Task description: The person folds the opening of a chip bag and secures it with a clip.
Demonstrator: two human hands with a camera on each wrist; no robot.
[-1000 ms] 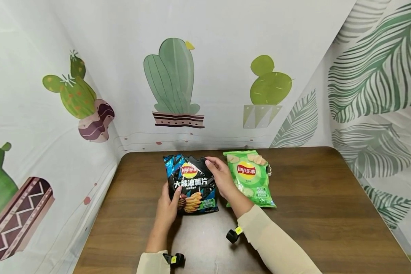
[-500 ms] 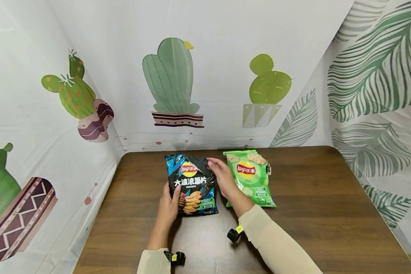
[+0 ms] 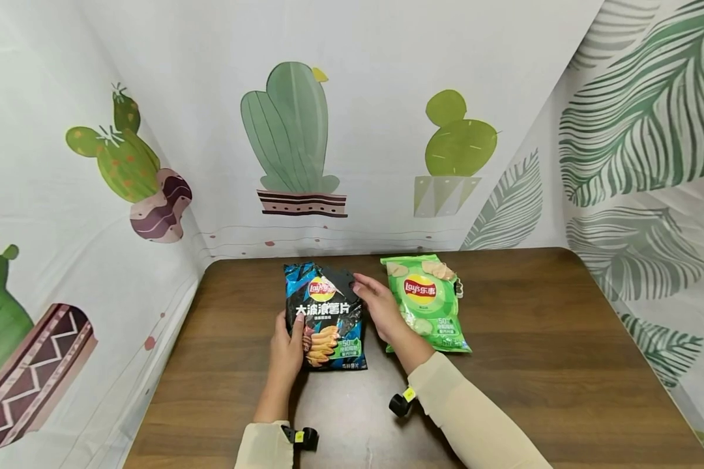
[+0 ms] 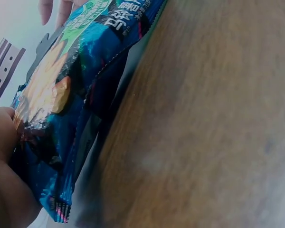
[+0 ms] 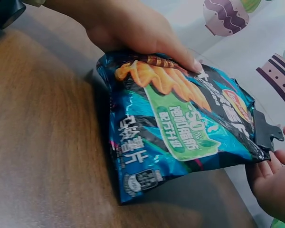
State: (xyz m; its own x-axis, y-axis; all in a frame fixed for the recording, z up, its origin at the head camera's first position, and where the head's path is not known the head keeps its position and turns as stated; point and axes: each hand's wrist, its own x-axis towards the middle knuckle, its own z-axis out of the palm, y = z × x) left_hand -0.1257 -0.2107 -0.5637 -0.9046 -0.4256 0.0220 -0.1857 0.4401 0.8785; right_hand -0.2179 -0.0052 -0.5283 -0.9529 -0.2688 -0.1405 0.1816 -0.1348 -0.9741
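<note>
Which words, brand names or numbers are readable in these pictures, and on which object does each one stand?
"Lay's 乐事": red and yellow logo on the blue chip bag, which both hands hold.
"大波浪薯片": large white characters on the same blue bag.
"50": on its green label; the smaller print beside it is too blurred to read.
"Lay's 乐事": logo on the green chip bag.
"50": lower on the green bag; the rest is too small.

Wooden table (image 3: 534, 339), cactus-print curtains (image 3: 293, 137) (leafy rightward)

head view overhead, wrist views close
</note>
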